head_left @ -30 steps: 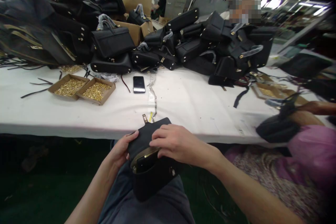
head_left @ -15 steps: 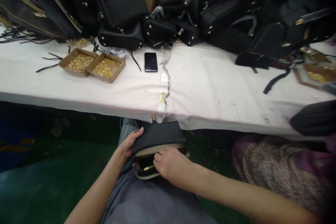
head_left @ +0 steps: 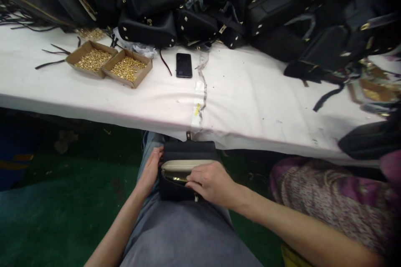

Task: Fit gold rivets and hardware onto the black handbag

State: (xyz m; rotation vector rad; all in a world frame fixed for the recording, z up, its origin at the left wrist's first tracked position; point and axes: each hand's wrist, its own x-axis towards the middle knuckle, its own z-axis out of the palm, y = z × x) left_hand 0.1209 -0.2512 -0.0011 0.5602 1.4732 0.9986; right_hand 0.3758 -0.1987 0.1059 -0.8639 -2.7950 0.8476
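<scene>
A small black bag [head_left: 178,151] rests on my lap against the table's front edge, its top open and a pale lining showing. Inside the opening lies a gold-coloured metal piece [head_left: 179,179]. My left hand [head_left: 151,172] is closed on the bag's left side, its fingertips partly hidden. Over the right part of the opening is my right hand [head_left: 210,181], fingers bent and pinched at the gold piece's right end; what they grip is hidden.
Two cardboard trays [head_left: 105,73] of small gold parts and a phone [head_left: 184,65] lie on the white table [head_left: 238,104]. Many black bags [head_left: 147,29] are piled along the back. Beside me at right is a person's patterned clothing [head_left: 326,192].
The bag has tilted, so more of its pale lining and front shows. My right hand has shifted slightly right and up, and my left hand sits further down its side. The view has moved slightly.
</scene>
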